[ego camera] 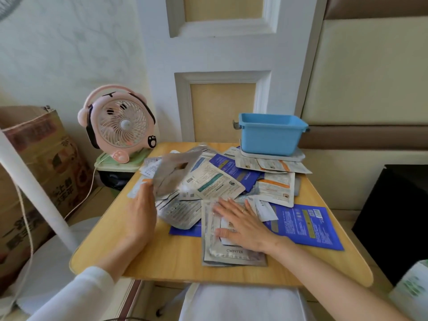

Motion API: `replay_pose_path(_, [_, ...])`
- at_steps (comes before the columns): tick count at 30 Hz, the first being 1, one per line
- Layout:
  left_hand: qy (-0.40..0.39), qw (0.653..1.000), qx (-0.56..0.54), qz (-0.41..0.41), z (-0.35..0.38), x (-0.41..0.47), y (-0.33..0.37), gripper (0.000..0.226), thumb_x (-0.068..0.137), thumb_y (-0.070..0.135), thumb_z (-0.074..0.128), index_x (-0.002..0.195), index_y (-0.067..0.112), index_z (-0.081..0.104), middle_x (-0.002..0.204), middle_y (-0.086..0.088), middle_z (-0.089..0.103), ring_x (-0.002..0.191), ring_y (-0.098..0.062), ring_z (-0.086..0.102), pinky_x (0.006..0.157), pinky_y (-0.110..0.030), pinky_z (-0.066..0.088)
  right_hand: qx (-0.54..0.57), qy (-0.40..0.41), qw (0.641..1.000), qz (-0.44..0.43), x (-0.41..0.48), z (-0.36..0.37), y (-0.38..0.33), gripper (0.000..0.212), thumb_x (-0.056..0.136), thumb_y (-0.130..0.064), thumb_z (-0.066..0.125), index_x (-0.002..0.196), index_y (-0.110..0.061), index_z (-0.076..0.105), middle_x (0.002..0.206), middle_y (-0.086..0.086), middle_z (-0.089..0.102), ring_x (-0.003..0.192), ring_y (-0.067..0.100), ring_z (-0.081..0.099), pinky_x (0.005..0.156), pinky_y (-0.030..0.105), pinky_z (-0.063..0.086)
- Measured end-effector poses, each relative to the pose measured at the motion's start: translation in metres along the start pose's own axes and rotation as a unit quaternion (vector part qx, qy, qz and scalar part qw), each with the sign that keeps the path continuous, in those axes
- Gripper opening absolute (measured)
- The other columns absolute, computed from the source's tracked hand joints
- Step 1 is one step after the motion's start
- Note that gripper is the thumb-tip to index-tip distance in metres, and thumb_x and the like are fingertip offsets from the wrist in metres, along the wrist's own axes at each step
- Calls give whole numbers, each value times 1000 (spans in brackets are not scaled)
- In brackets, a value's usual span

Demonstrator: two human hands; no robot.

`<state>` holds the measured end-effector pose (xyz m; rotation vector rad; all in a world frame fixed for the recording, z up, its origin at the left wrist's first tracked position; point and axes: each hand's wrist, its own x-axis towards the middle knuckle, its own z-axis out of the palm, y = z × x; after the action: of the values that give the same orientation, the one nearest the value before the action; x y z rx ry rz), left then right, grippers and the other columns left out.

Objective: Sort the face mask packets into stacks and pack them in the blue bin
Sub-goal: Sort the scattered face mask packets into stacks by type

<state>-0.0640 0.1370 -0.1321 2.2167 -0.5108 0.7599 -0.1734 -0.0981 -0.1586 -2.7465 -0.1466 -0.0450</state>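
The left hand (141, 205) pinches a lifted silver foil mask packet (176, 172), its long axis tilted toward 1 o'clock, while its likely home, the silver-grey packet stack (234, 253), lies at 4 o'clock under the flat, unclenched right hand (243, 225), with the rectangular blue plastic bin (271, 137) far off at 1 o'clock.

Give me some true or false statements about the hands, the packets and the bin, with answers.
1. The left hand holds a silver packet above the table. True.
2. The bin stands at the table's far right corner. True.
3. The right hand grips the bin. False: it lies flat on a silver stack.
4. The fan stands on the table. False: it stands beside the table, on the left.
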Motion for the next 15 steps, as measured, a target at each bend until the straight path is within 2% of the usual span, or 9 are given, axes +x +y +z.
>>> replay_pose_path(1, [8, 995, -93, -43, -2, -2, 16, 15, 97, 4, 41, 84, 9, 46, 66, -5, 52, 55, -14, 47, 50, -31, 33, 105, 25, 994, 12, 0, -4, -3, 93, 68, -86, 30, 147, -42, 10, 157, -16, -1, 145, 5, -5, 119, 48, 3])
replay_pose_path(2, [-2, 981, -175, -89, -2, -2, 29, 21, 98, 7, 38, 78, 11, 43, 65, -1, 47, 54, -7, 41, 50, -26, 31, 237, 54, 969, 29, 0, -11, -7, 94, 64, -85, 45, 144, -46, 15, 156, -18, 8, 144, 5, 5, 118, 47, 12])
replay_pose_path(4, [-33, 958, -255, -123, 5, -1, 49, 25, 99, 9, 38, 74, 5, 43, 64, 1, 43, 55, -6, 36, 51, -20, 29, 461, 91, 882, 35, -1, -28, -14, 96, 55, -80, 62, 139, -49, 27, 150, -15, 32, 138, 8, 31, 113, 43, 30])
replay_pose_path(6, [-77, 948, -287, -116, 12, -5, 60, 28, 98, 7, 41, 70, 2, 43, 60, 0, 43, 52, -4, 37, 51, -17, 31, 575, 79, 814, 23, -1, -45, -14, 94, 57, -77, 65, 138, -37, 39, 136, 0, 55, 120, 18, 55, 101, 42, 44])
replay_pose_path(8, [-125, 932, -322, -107, 16, -12, 67, 31, 98, 6, 41, 67, 6, 43, 51, -4, 45, 41, -4, 41, 45, -15, 35, 603, 70, 794, 17, -3, -55, -15, 81, 70, -70, 61, 136, -26, 45, 128, 7, 61, 115, 26, 59, 95, 46, 47])
replay_pose_path(10, [-172, 920, -341, -89, 20, -20, 69, 29, 98, 7, 40, 70, 7, 47, 47, -7, 48, 38, -11, 45, 43, -22, 38, 594, 81, 799, 42, -7, -58, -17, 58, 83, -54, 59, 130, -22, 51, 125, 5, 63, 116, 26, 59, 95, 46, 47])
replay_pose_path(13, [-210, 912, -342, -84, 22, -27, 66, 28, 98, 14, 43, 74, 2, 54, 52, -2, 51, 46, -11, 48, 49, -23, 40, 557, 132, 813, 110, -12, -56, -15, 19, 89, -21, 60, 108, -19, 63, 108, 9, 71, 102, 29, 65, 87, 45, 52])
replay_pose_path(15, [-229, 900, -356, -105, 18, -27, 64, 33, 95, 26, 44, 82, 1, 62, 61, -1, 62, 55, -9, 58, 53, -22, 47, 542, 152, 812, 152, -14, -53, -9, 16, 87, -11, 63, 102, -16, 65, 99, 10, 72, 95, 30, 68, 81, 42, 54])
